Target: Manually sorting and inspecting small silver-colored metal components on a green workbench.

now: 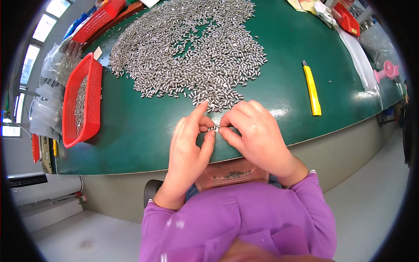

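Note:
A large heap of small silvery cylindrical metal pieces (192, 56) spreads over the green tabletop (283, 48). At the heap's near end, close to the table's front edge, my two hands meet fingertip to fingertip. A few small metal pieces (212, 128) show between them. My left hand (185, 137) holds these between thumb and bent fingers, its index finger stretched toward the heap. Thumb and index finger of my right hand (257, 133) pinch at the right end of the same pieces; the fingertips partly cover them. Below, a pink mesh basket (209, 177) at my lap contains more metal pieces.
A red plastic basket (92, 105) with metal pieces stands at the left. On the right lies a yellow utility knife (312, 91). Clear plastic bags (46, 113) line the left edge. A red bin (347, 19) and a pink spool-like object (387, 71) are at the far right.

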### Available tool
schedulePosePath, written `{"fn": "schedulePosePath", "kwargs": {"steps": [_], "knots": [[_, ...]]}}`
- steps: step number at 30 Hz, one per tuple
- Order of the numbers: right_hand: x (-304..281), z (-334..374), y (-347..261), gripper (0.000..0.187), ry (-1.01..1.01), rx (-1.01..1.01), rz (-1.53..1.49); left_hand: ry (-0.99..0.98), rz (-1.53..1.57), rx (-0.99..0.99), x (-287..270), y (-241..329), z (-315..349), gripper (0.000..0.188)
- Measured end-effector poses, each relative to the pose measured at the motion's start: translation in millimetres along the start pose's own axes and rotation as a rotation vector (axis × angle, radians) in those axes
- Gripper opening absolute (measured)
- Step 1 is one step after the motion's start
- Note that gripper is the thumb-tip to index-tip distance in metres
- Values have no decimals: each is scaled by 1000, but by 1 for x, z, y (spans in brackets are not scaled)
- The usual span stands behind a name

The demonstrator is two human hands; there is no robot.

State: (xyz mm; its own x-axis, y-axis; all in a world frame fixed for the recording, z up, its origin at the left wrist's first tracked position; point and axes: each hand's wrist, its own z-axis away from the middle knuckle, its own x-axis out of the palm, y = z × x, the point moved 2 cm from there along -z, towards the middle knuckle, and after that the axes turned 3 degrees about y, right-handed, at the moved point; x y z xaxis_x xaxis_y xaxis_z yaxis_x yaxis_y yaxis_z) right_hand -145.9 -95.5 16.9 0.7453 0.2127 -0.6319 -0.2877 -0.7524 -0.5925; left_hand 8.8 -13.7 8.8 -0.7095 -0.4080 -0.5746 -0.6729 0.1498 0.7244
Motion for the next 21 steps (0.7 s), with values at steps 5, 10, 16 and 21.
{"fn": "schedulePosePath", "kwargs": {"steps": [5,10,16,21], "knots": [[-1,0,0,14,-31,-1,-45,-3,12,12,0,-1,1,67],[0,1,0,13,9,33,-54,-8,12,15,0,0,1,67],[5,2,0,17,-7,12,-20,-2,14,13,0,-1,1,67],[4,5,-1,14,-5,-30,-26,-50,28,6,-2,0,2,66]]}}
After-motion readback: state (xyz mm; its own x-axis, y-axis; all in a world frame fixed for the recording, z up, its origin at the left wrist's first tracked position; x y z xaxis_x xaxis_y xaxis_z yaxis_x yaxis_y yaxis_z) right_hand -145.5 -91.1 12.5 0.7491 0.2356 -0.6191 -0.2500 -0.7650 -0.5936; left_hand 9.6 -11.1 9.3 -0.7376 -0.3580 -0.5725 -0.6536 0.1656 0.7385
